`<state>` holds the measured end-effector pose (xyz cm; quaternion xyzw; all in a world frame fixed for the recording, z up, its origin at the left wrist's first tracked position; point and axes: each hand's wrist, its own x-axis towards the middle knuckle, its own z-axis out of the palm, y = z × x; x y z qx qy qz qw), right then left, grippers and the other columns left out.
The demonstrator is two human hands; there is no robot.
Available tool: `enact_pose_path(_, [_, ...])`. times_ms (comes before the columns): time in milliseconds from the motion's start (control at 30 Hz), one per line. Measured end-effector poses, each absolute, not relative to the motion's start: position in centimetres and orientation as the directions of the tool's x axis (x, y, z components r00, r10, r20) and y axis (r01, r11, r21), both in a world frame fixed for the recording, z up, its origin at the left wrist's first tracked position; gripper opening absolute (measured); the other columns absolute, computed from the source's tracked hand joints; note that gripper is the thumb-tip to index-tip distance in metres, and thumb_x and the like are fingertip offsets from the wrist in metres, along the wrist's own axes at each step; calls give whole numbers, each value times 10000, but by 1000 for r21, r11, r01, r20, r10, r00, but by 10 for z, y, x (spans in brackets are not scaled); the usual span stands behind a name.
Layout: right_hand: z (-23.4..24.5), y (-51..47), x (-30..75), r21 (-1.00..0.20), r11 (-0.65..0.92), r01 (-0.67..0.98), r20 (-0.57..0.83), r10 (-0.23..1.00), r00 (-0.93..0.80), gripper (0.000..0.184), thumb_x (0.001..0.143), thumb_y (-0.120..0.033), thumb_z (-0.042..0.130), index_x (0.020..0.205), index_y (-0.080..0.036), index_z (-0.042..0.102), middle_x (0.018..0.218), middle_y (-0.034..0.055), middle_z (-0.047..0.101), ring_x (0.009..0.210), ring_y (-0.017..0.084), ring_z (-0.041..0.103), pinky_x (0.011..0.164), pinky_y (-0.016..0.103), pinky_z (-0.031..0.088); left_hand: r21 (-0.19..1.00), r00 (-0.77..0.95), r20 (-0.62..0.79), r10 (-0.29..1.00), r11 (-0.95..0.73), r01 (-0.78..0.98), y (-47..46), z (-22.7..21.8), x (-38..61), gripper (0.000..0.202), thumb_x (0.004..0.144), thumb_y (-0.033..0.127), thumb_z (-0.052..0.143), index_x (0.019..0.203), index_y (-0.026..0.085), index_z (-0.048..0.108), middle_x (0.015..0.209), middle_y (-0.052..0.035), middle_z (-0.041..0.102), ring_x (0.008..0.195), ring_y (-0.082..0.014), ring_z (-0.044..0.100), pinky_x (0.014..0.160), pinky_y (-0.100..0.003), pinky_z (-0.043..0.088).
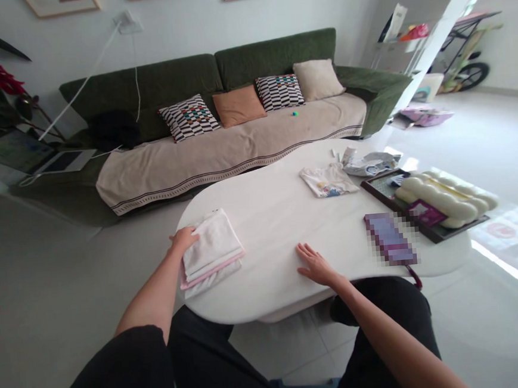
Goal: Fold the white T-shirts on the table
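A small stack of folded white and pink cloths (212, 251) lies at the near left edge of the white oval table (270, 217). My left hand (183, 239) rests on the stack's left side, fingers curled over its edge. My right hand (315, 264) lies flat on the bare tabletop near the front edge, fingers spread, holding nothing. Farther back on the table a folded white T-shirt with a printed picture (328, 180) lies by itself, out of reach of both hands.
A blurred flat object (390, 238) lies right of my right hand. A dark tray (427, 228) with a cream puffy cushion (447, 197) sits at the table's right end, crumpled wrappers (371, 163) behind it. A green sofa (234, 100) with cushions stands beyond.
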<state>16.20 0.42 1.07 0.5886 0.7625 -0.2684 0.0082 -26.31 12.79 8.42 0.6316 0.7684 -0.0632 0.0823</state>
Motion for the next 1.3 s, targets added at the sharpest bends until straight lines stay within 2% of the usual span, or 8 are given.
enact_pose_path(367, [6,6,163,-412,167,896,-323,893,-315,710,779,-293,430,1406,-201,110,1466,52,83,1335,226,10,1028,455,169,-172,-210,-182,961,179,969,107,132,-259,513,671,281,542,1164,142,505,1174,-204,506,963,-306,563,755,-359,435])
enact_pose_path(500, [9,4,163,-416,176,892,-315,892,-324,703,780,-287,432,1404,-180,127,1464,66,88,1335,231,13,1028,461,171,-188,-245,-271,931,198,962,94,160,-239,387,672,243,540,1041,133,571,962,-155,617,896,-271,588,704,-298,439])
enact_pose_path(633, [22,5,163,-427,199,882,-302,888,-346,722,770,-262,457,1403,-153,127,1447,125,156,1330,255,62,1002,471,222,-153,105,-140,985,-127,980,44,186,-184,220,739,189,465,914,180,598,938,-100,607,961,-253,539,800,-333,396])
enact_pose_path(800, [82,2,130,-454,441,774,-96,839,-535,961,684,-252,607,1404,-217,-29,1462,147,4,1320,262,124,981,397,272,1,628,-138,766,-634,773,-46,201,-115,211,769,66,413,795,182,587,842,-50,568,785,-169,543,750,-290,398])
enact_pose_path(900, [122,-7,92,-318,765,560,141,622,-770,862,645,-167,632,1376,-281,189,1467,93,-69,1325,289,35,988,440,232,59,709,-190,679,-713,698,-73,206,-100,222,778,34,393,770,173,566,816,-40,554,761,-155,535,733,-270,400])
enact_pose_path(1033, [131,-17,60,-256,880,401,126,442,-888,329,730,-126,521,1045,-212,552,1346,103,372,1259,255,258,926,405,307,22,701,-198,685,-712,702,-78,216,-105,180,770,50,440,815,182,553,810,-39,549,781,-173,527,736,-288,407])
enact_pose_path(1133, [121,-15,67,-407,725,555,98,639,-763,169,716,-169,544,884,-182,556,943,89,616,934,203,531,763,298,397,-51,629,-107,770,-636,770,-69,226,-123,250,790,105,451,981,228,557,820,-28,545,782,-168,533,746,-280,407])
enact_pose_path(1300, [158,19,118,-651,444,617,248,891,-379,143,770,-209,480,910,-180,483,702,-8,546,620,118,495,561,211,364,-234,425,15,905,-411,881,-40,267,-163,471,822,156,401,1251,351,408,827,-2,502,673,-130,528,620,-220,397])
